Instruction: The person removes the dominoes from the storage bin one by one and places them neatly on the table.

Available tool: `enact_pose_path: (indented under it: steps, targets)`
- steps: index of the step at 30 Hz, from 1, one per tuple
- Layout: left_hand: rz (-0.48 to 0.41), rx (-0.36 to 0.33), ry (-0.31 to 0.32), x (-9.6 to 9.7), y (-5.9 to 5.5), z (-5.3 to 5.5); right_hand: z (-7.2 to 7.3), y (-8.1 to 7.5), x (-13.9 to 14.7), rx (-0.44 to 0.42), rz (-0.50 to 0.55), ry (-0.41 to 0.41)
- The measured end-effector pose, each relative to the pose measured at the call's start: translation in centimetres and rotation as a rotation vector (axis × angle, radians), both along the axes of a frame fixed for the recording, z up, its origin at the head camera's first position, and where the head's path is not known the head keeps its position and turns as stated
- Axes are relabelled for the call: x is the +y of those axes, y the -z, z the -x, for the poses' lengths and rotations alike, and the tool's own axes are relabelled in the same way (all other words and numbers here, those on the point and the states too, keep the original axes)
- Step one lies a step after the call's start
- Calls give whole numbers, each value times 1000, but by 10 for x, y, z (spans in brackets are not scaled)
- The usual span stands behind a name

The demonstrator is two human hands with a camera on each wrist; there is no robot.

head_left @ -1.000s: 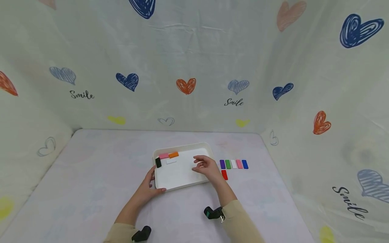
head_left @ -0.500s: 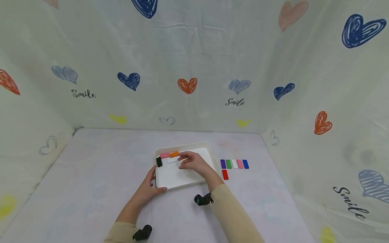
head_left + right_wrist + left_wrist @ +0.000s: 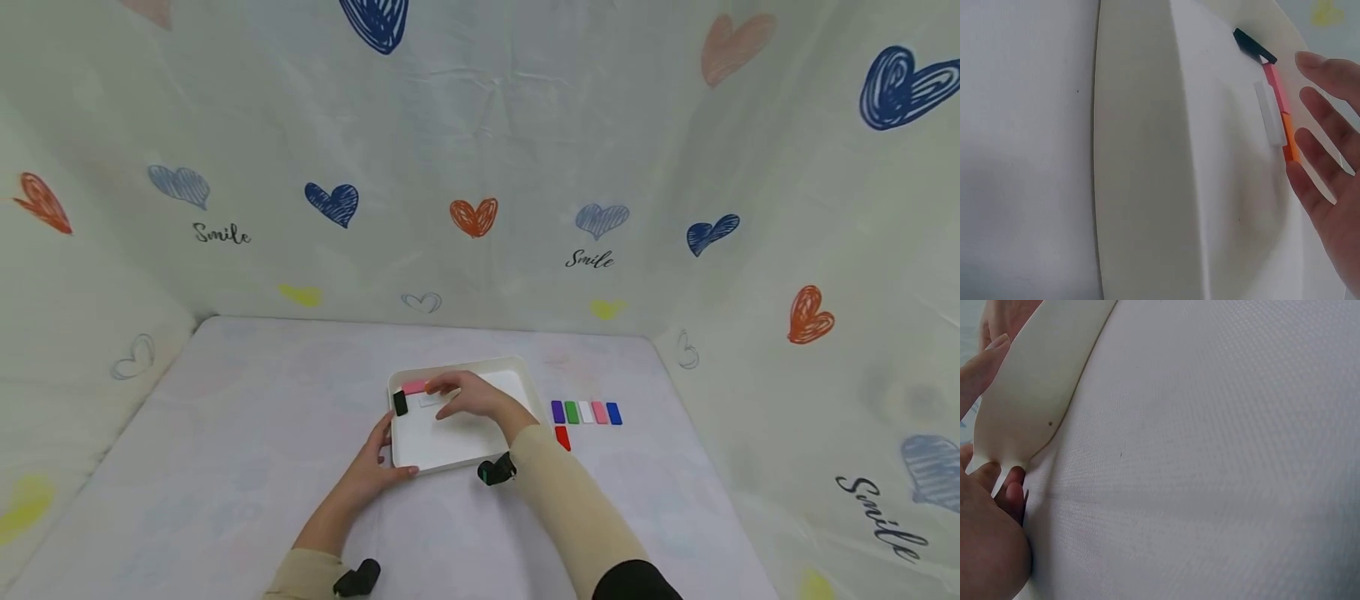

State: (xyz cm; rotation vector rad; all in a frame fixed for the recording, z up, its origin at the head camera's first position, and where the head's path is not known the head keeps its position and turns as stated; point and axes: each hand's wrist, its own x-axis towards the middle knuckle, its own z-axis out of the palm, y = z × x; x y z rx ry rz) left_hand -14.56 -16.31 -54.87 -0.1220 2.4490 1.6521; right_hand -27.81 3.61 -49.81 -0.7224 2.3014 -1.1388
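A shallow white tray (image 3: 465, 437) lies on the table, turned slightly. My left hand (image 3: 375, 471) grips its near left corner, thumb on the front rim and fingers along the left side; the left wrist view shows fingertips against the tray's outer wall. Over the tray reaches my right hand (image 3: 472, 393), fingers apart, holding nothing. In the right wrist view one fingertip is right at the end of an orange block (image 3: 1290, 127). A pink block (image 3: 414, 387) adjoins it along the back wall. A black block (image 3: 401, 403) stands at the left wall, and a white block (image 3: 1270, 112) lies beside the row.
Right of the tray, a row of small blocks holds purple (image 3: 558, 412), green (image 3: 572, 412), white (image 3: 586, 412), pink (image 3: 599, 412) and blue (image 3: 614, 413) ones. A red block (image 3: 562, 438) lies in front of them. A heart-printed curtain (image 3: 420, 258) stands behind the table.
My right hand has moved left across the tray to the blocks at the back left, and now covers the orange one in the head view. The left hand keeps its hold on the corner.
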Motion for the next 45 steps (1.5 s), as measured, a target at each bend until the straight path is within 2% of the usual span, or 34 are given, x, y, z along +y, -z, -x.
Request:
enact_pose_path:
  steps: [7,13,20,26,32,37,45]
  targets:
    - [0,12,10,5,2,-2,7,10,-2,33,-73,-34]
    - [5,11,6,7,2,-2,8,19,-3,43,-92,-18]
    - [7,-5,-2,8,2,-2,5,21,-3,8,-75,18]
    - [7,14,7,7,2,-2,3,24,-6,-16,-105,39]
    - [7,17,10,5,2,-2,3,29,-10,8,-155,28]
    - [1,11,11,4,3,-1,3,30,-12,25,-148,16]
    - [-1,14,8,0,2,1,5,33,-17,47,-153,40]
